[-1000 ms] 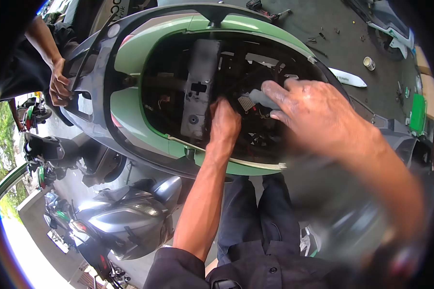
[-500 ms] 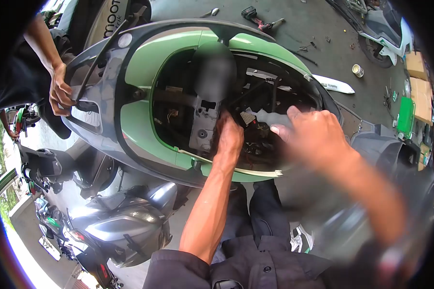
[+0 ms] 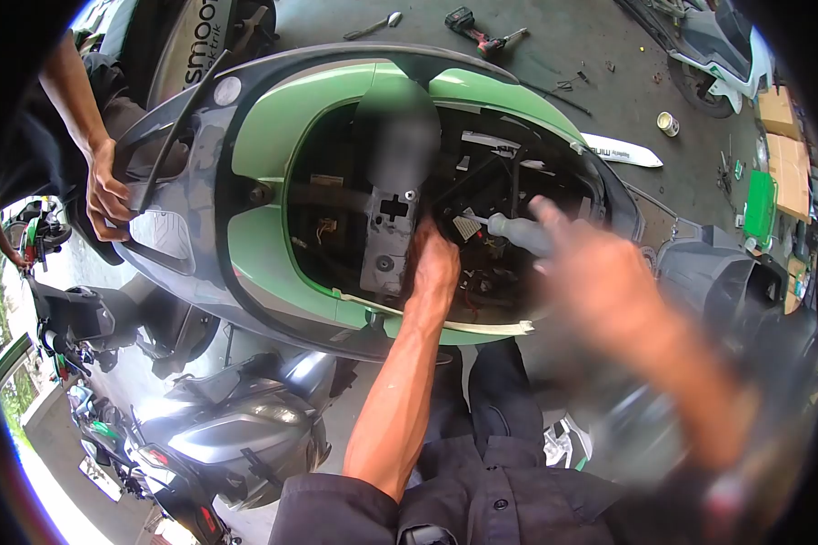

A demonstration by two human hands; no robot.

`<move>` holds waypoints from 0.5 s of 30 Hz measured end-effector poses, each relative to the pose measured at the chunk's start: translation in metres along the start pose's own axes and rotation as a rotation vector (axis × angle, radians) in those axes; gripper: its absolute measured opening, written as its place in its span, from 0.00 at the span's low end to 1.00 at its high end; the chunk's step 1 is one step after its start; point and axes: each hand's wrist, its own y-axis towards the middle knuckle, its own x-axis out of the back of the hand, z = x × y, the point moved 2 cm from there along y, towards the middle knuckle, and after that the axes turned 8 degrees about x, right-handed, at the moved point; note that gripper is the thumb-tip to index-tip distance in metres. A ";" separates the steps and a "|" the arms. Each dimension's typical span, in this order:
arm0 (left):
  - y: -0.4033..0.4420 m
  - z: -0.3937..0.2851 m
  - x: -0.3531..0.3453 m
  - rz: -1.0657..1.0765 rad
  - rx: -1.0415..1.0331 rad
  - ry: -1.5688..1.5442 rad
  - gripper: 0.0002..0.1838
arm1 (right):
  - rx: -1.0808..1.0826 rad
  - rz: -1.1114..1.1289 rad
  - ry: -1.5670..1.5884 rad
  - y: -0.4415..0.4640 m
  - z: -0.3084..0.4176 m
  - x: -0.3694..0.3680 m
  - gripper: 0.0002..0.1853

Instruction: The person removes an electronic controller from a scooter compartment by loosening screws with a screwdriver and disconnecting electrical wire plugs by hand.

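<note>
My right hand (image 3: 600,277), blurred by motion, is closed around a screwdriver with a translucent grey handle (image 3: 521,234). Its shaft points left into the opening of a green and dark grey scooter body (image 3: 256,145). My left hand (image 3: 436,263) reaches into the same opening, right beside a grey metal bracket (image 3: 386,241). Its fingers curl down into shadow, so what they hold is hidden. A small pale ribbed piece (image 3: 467,224) lies by the screwdriver's shaft. Wires and dark parts fill the cavity around both hands.
Another person's hand (image 3: 107,195) rests on the body's left end. A cordless drill (image 3: 482,34) and a white panel (image 3: 625,151) lie on the floor beyond. A silver scooter (image 3: 236,422) stands at lower left, cardboard boxes (image 3: 788,173) at right.
My right hand and the screwdriver have shifted a little right and down, and the shaft now shows more clearly. My left hand stays beside the bracket.
</note>
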 end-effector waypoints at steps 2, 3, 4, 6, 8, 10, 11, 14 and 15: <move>0.001 0.010 -0.008 -0.005 0.011 0.025 0.26 | 0.080 -0.087 0.027 -0.005 0.005 0.000 0.17; 0.003 0.012 -0.009 0.007 0.031 0.043 0.26 | 0.062 -0.058 0.051 -0.007 0.007 0.000 0.17; 0.004 0.014 -0.010 0.019 0.051 0.061 0.27 | 0.007 -0.003 0.062 -0.007 0.006 -0.001 0.17; 0.001 0.008 -0.006 -0.031 0.002 0.023 0.27 | -0.139 0.133 0.065 -0.006 -0.001 -0.004 0.18; 0.002 -0.003 0.001 -0.056 -0.020 0.016 0.27 | -0.185 0.179 0.041 -0.006 -0.002 -0.004 0.22; -0.002 -0.006 0.004 -0.038 0.001 0.043 0.26 | -0.134 0.125 0.036 -0.007 0.002 -0.003 0.24; -0.002 -0.005 0.002 -0.025 0.023 0.010 0.26 | -0.058 0.047 0.040 -0.009 0.006 -0.001 0.24; -0.001 -0.005 0.001 0.022 0.095 -0.067 0.27 | 0.007 -0.015 0.112 -0.015 0.008 -0.005 0.24; -0.002 -0.006 0.003 0.047 0.120 -0.074 0.30 | 0.000 -0.010 0.147 -0.018 0.008 -0.006 0.24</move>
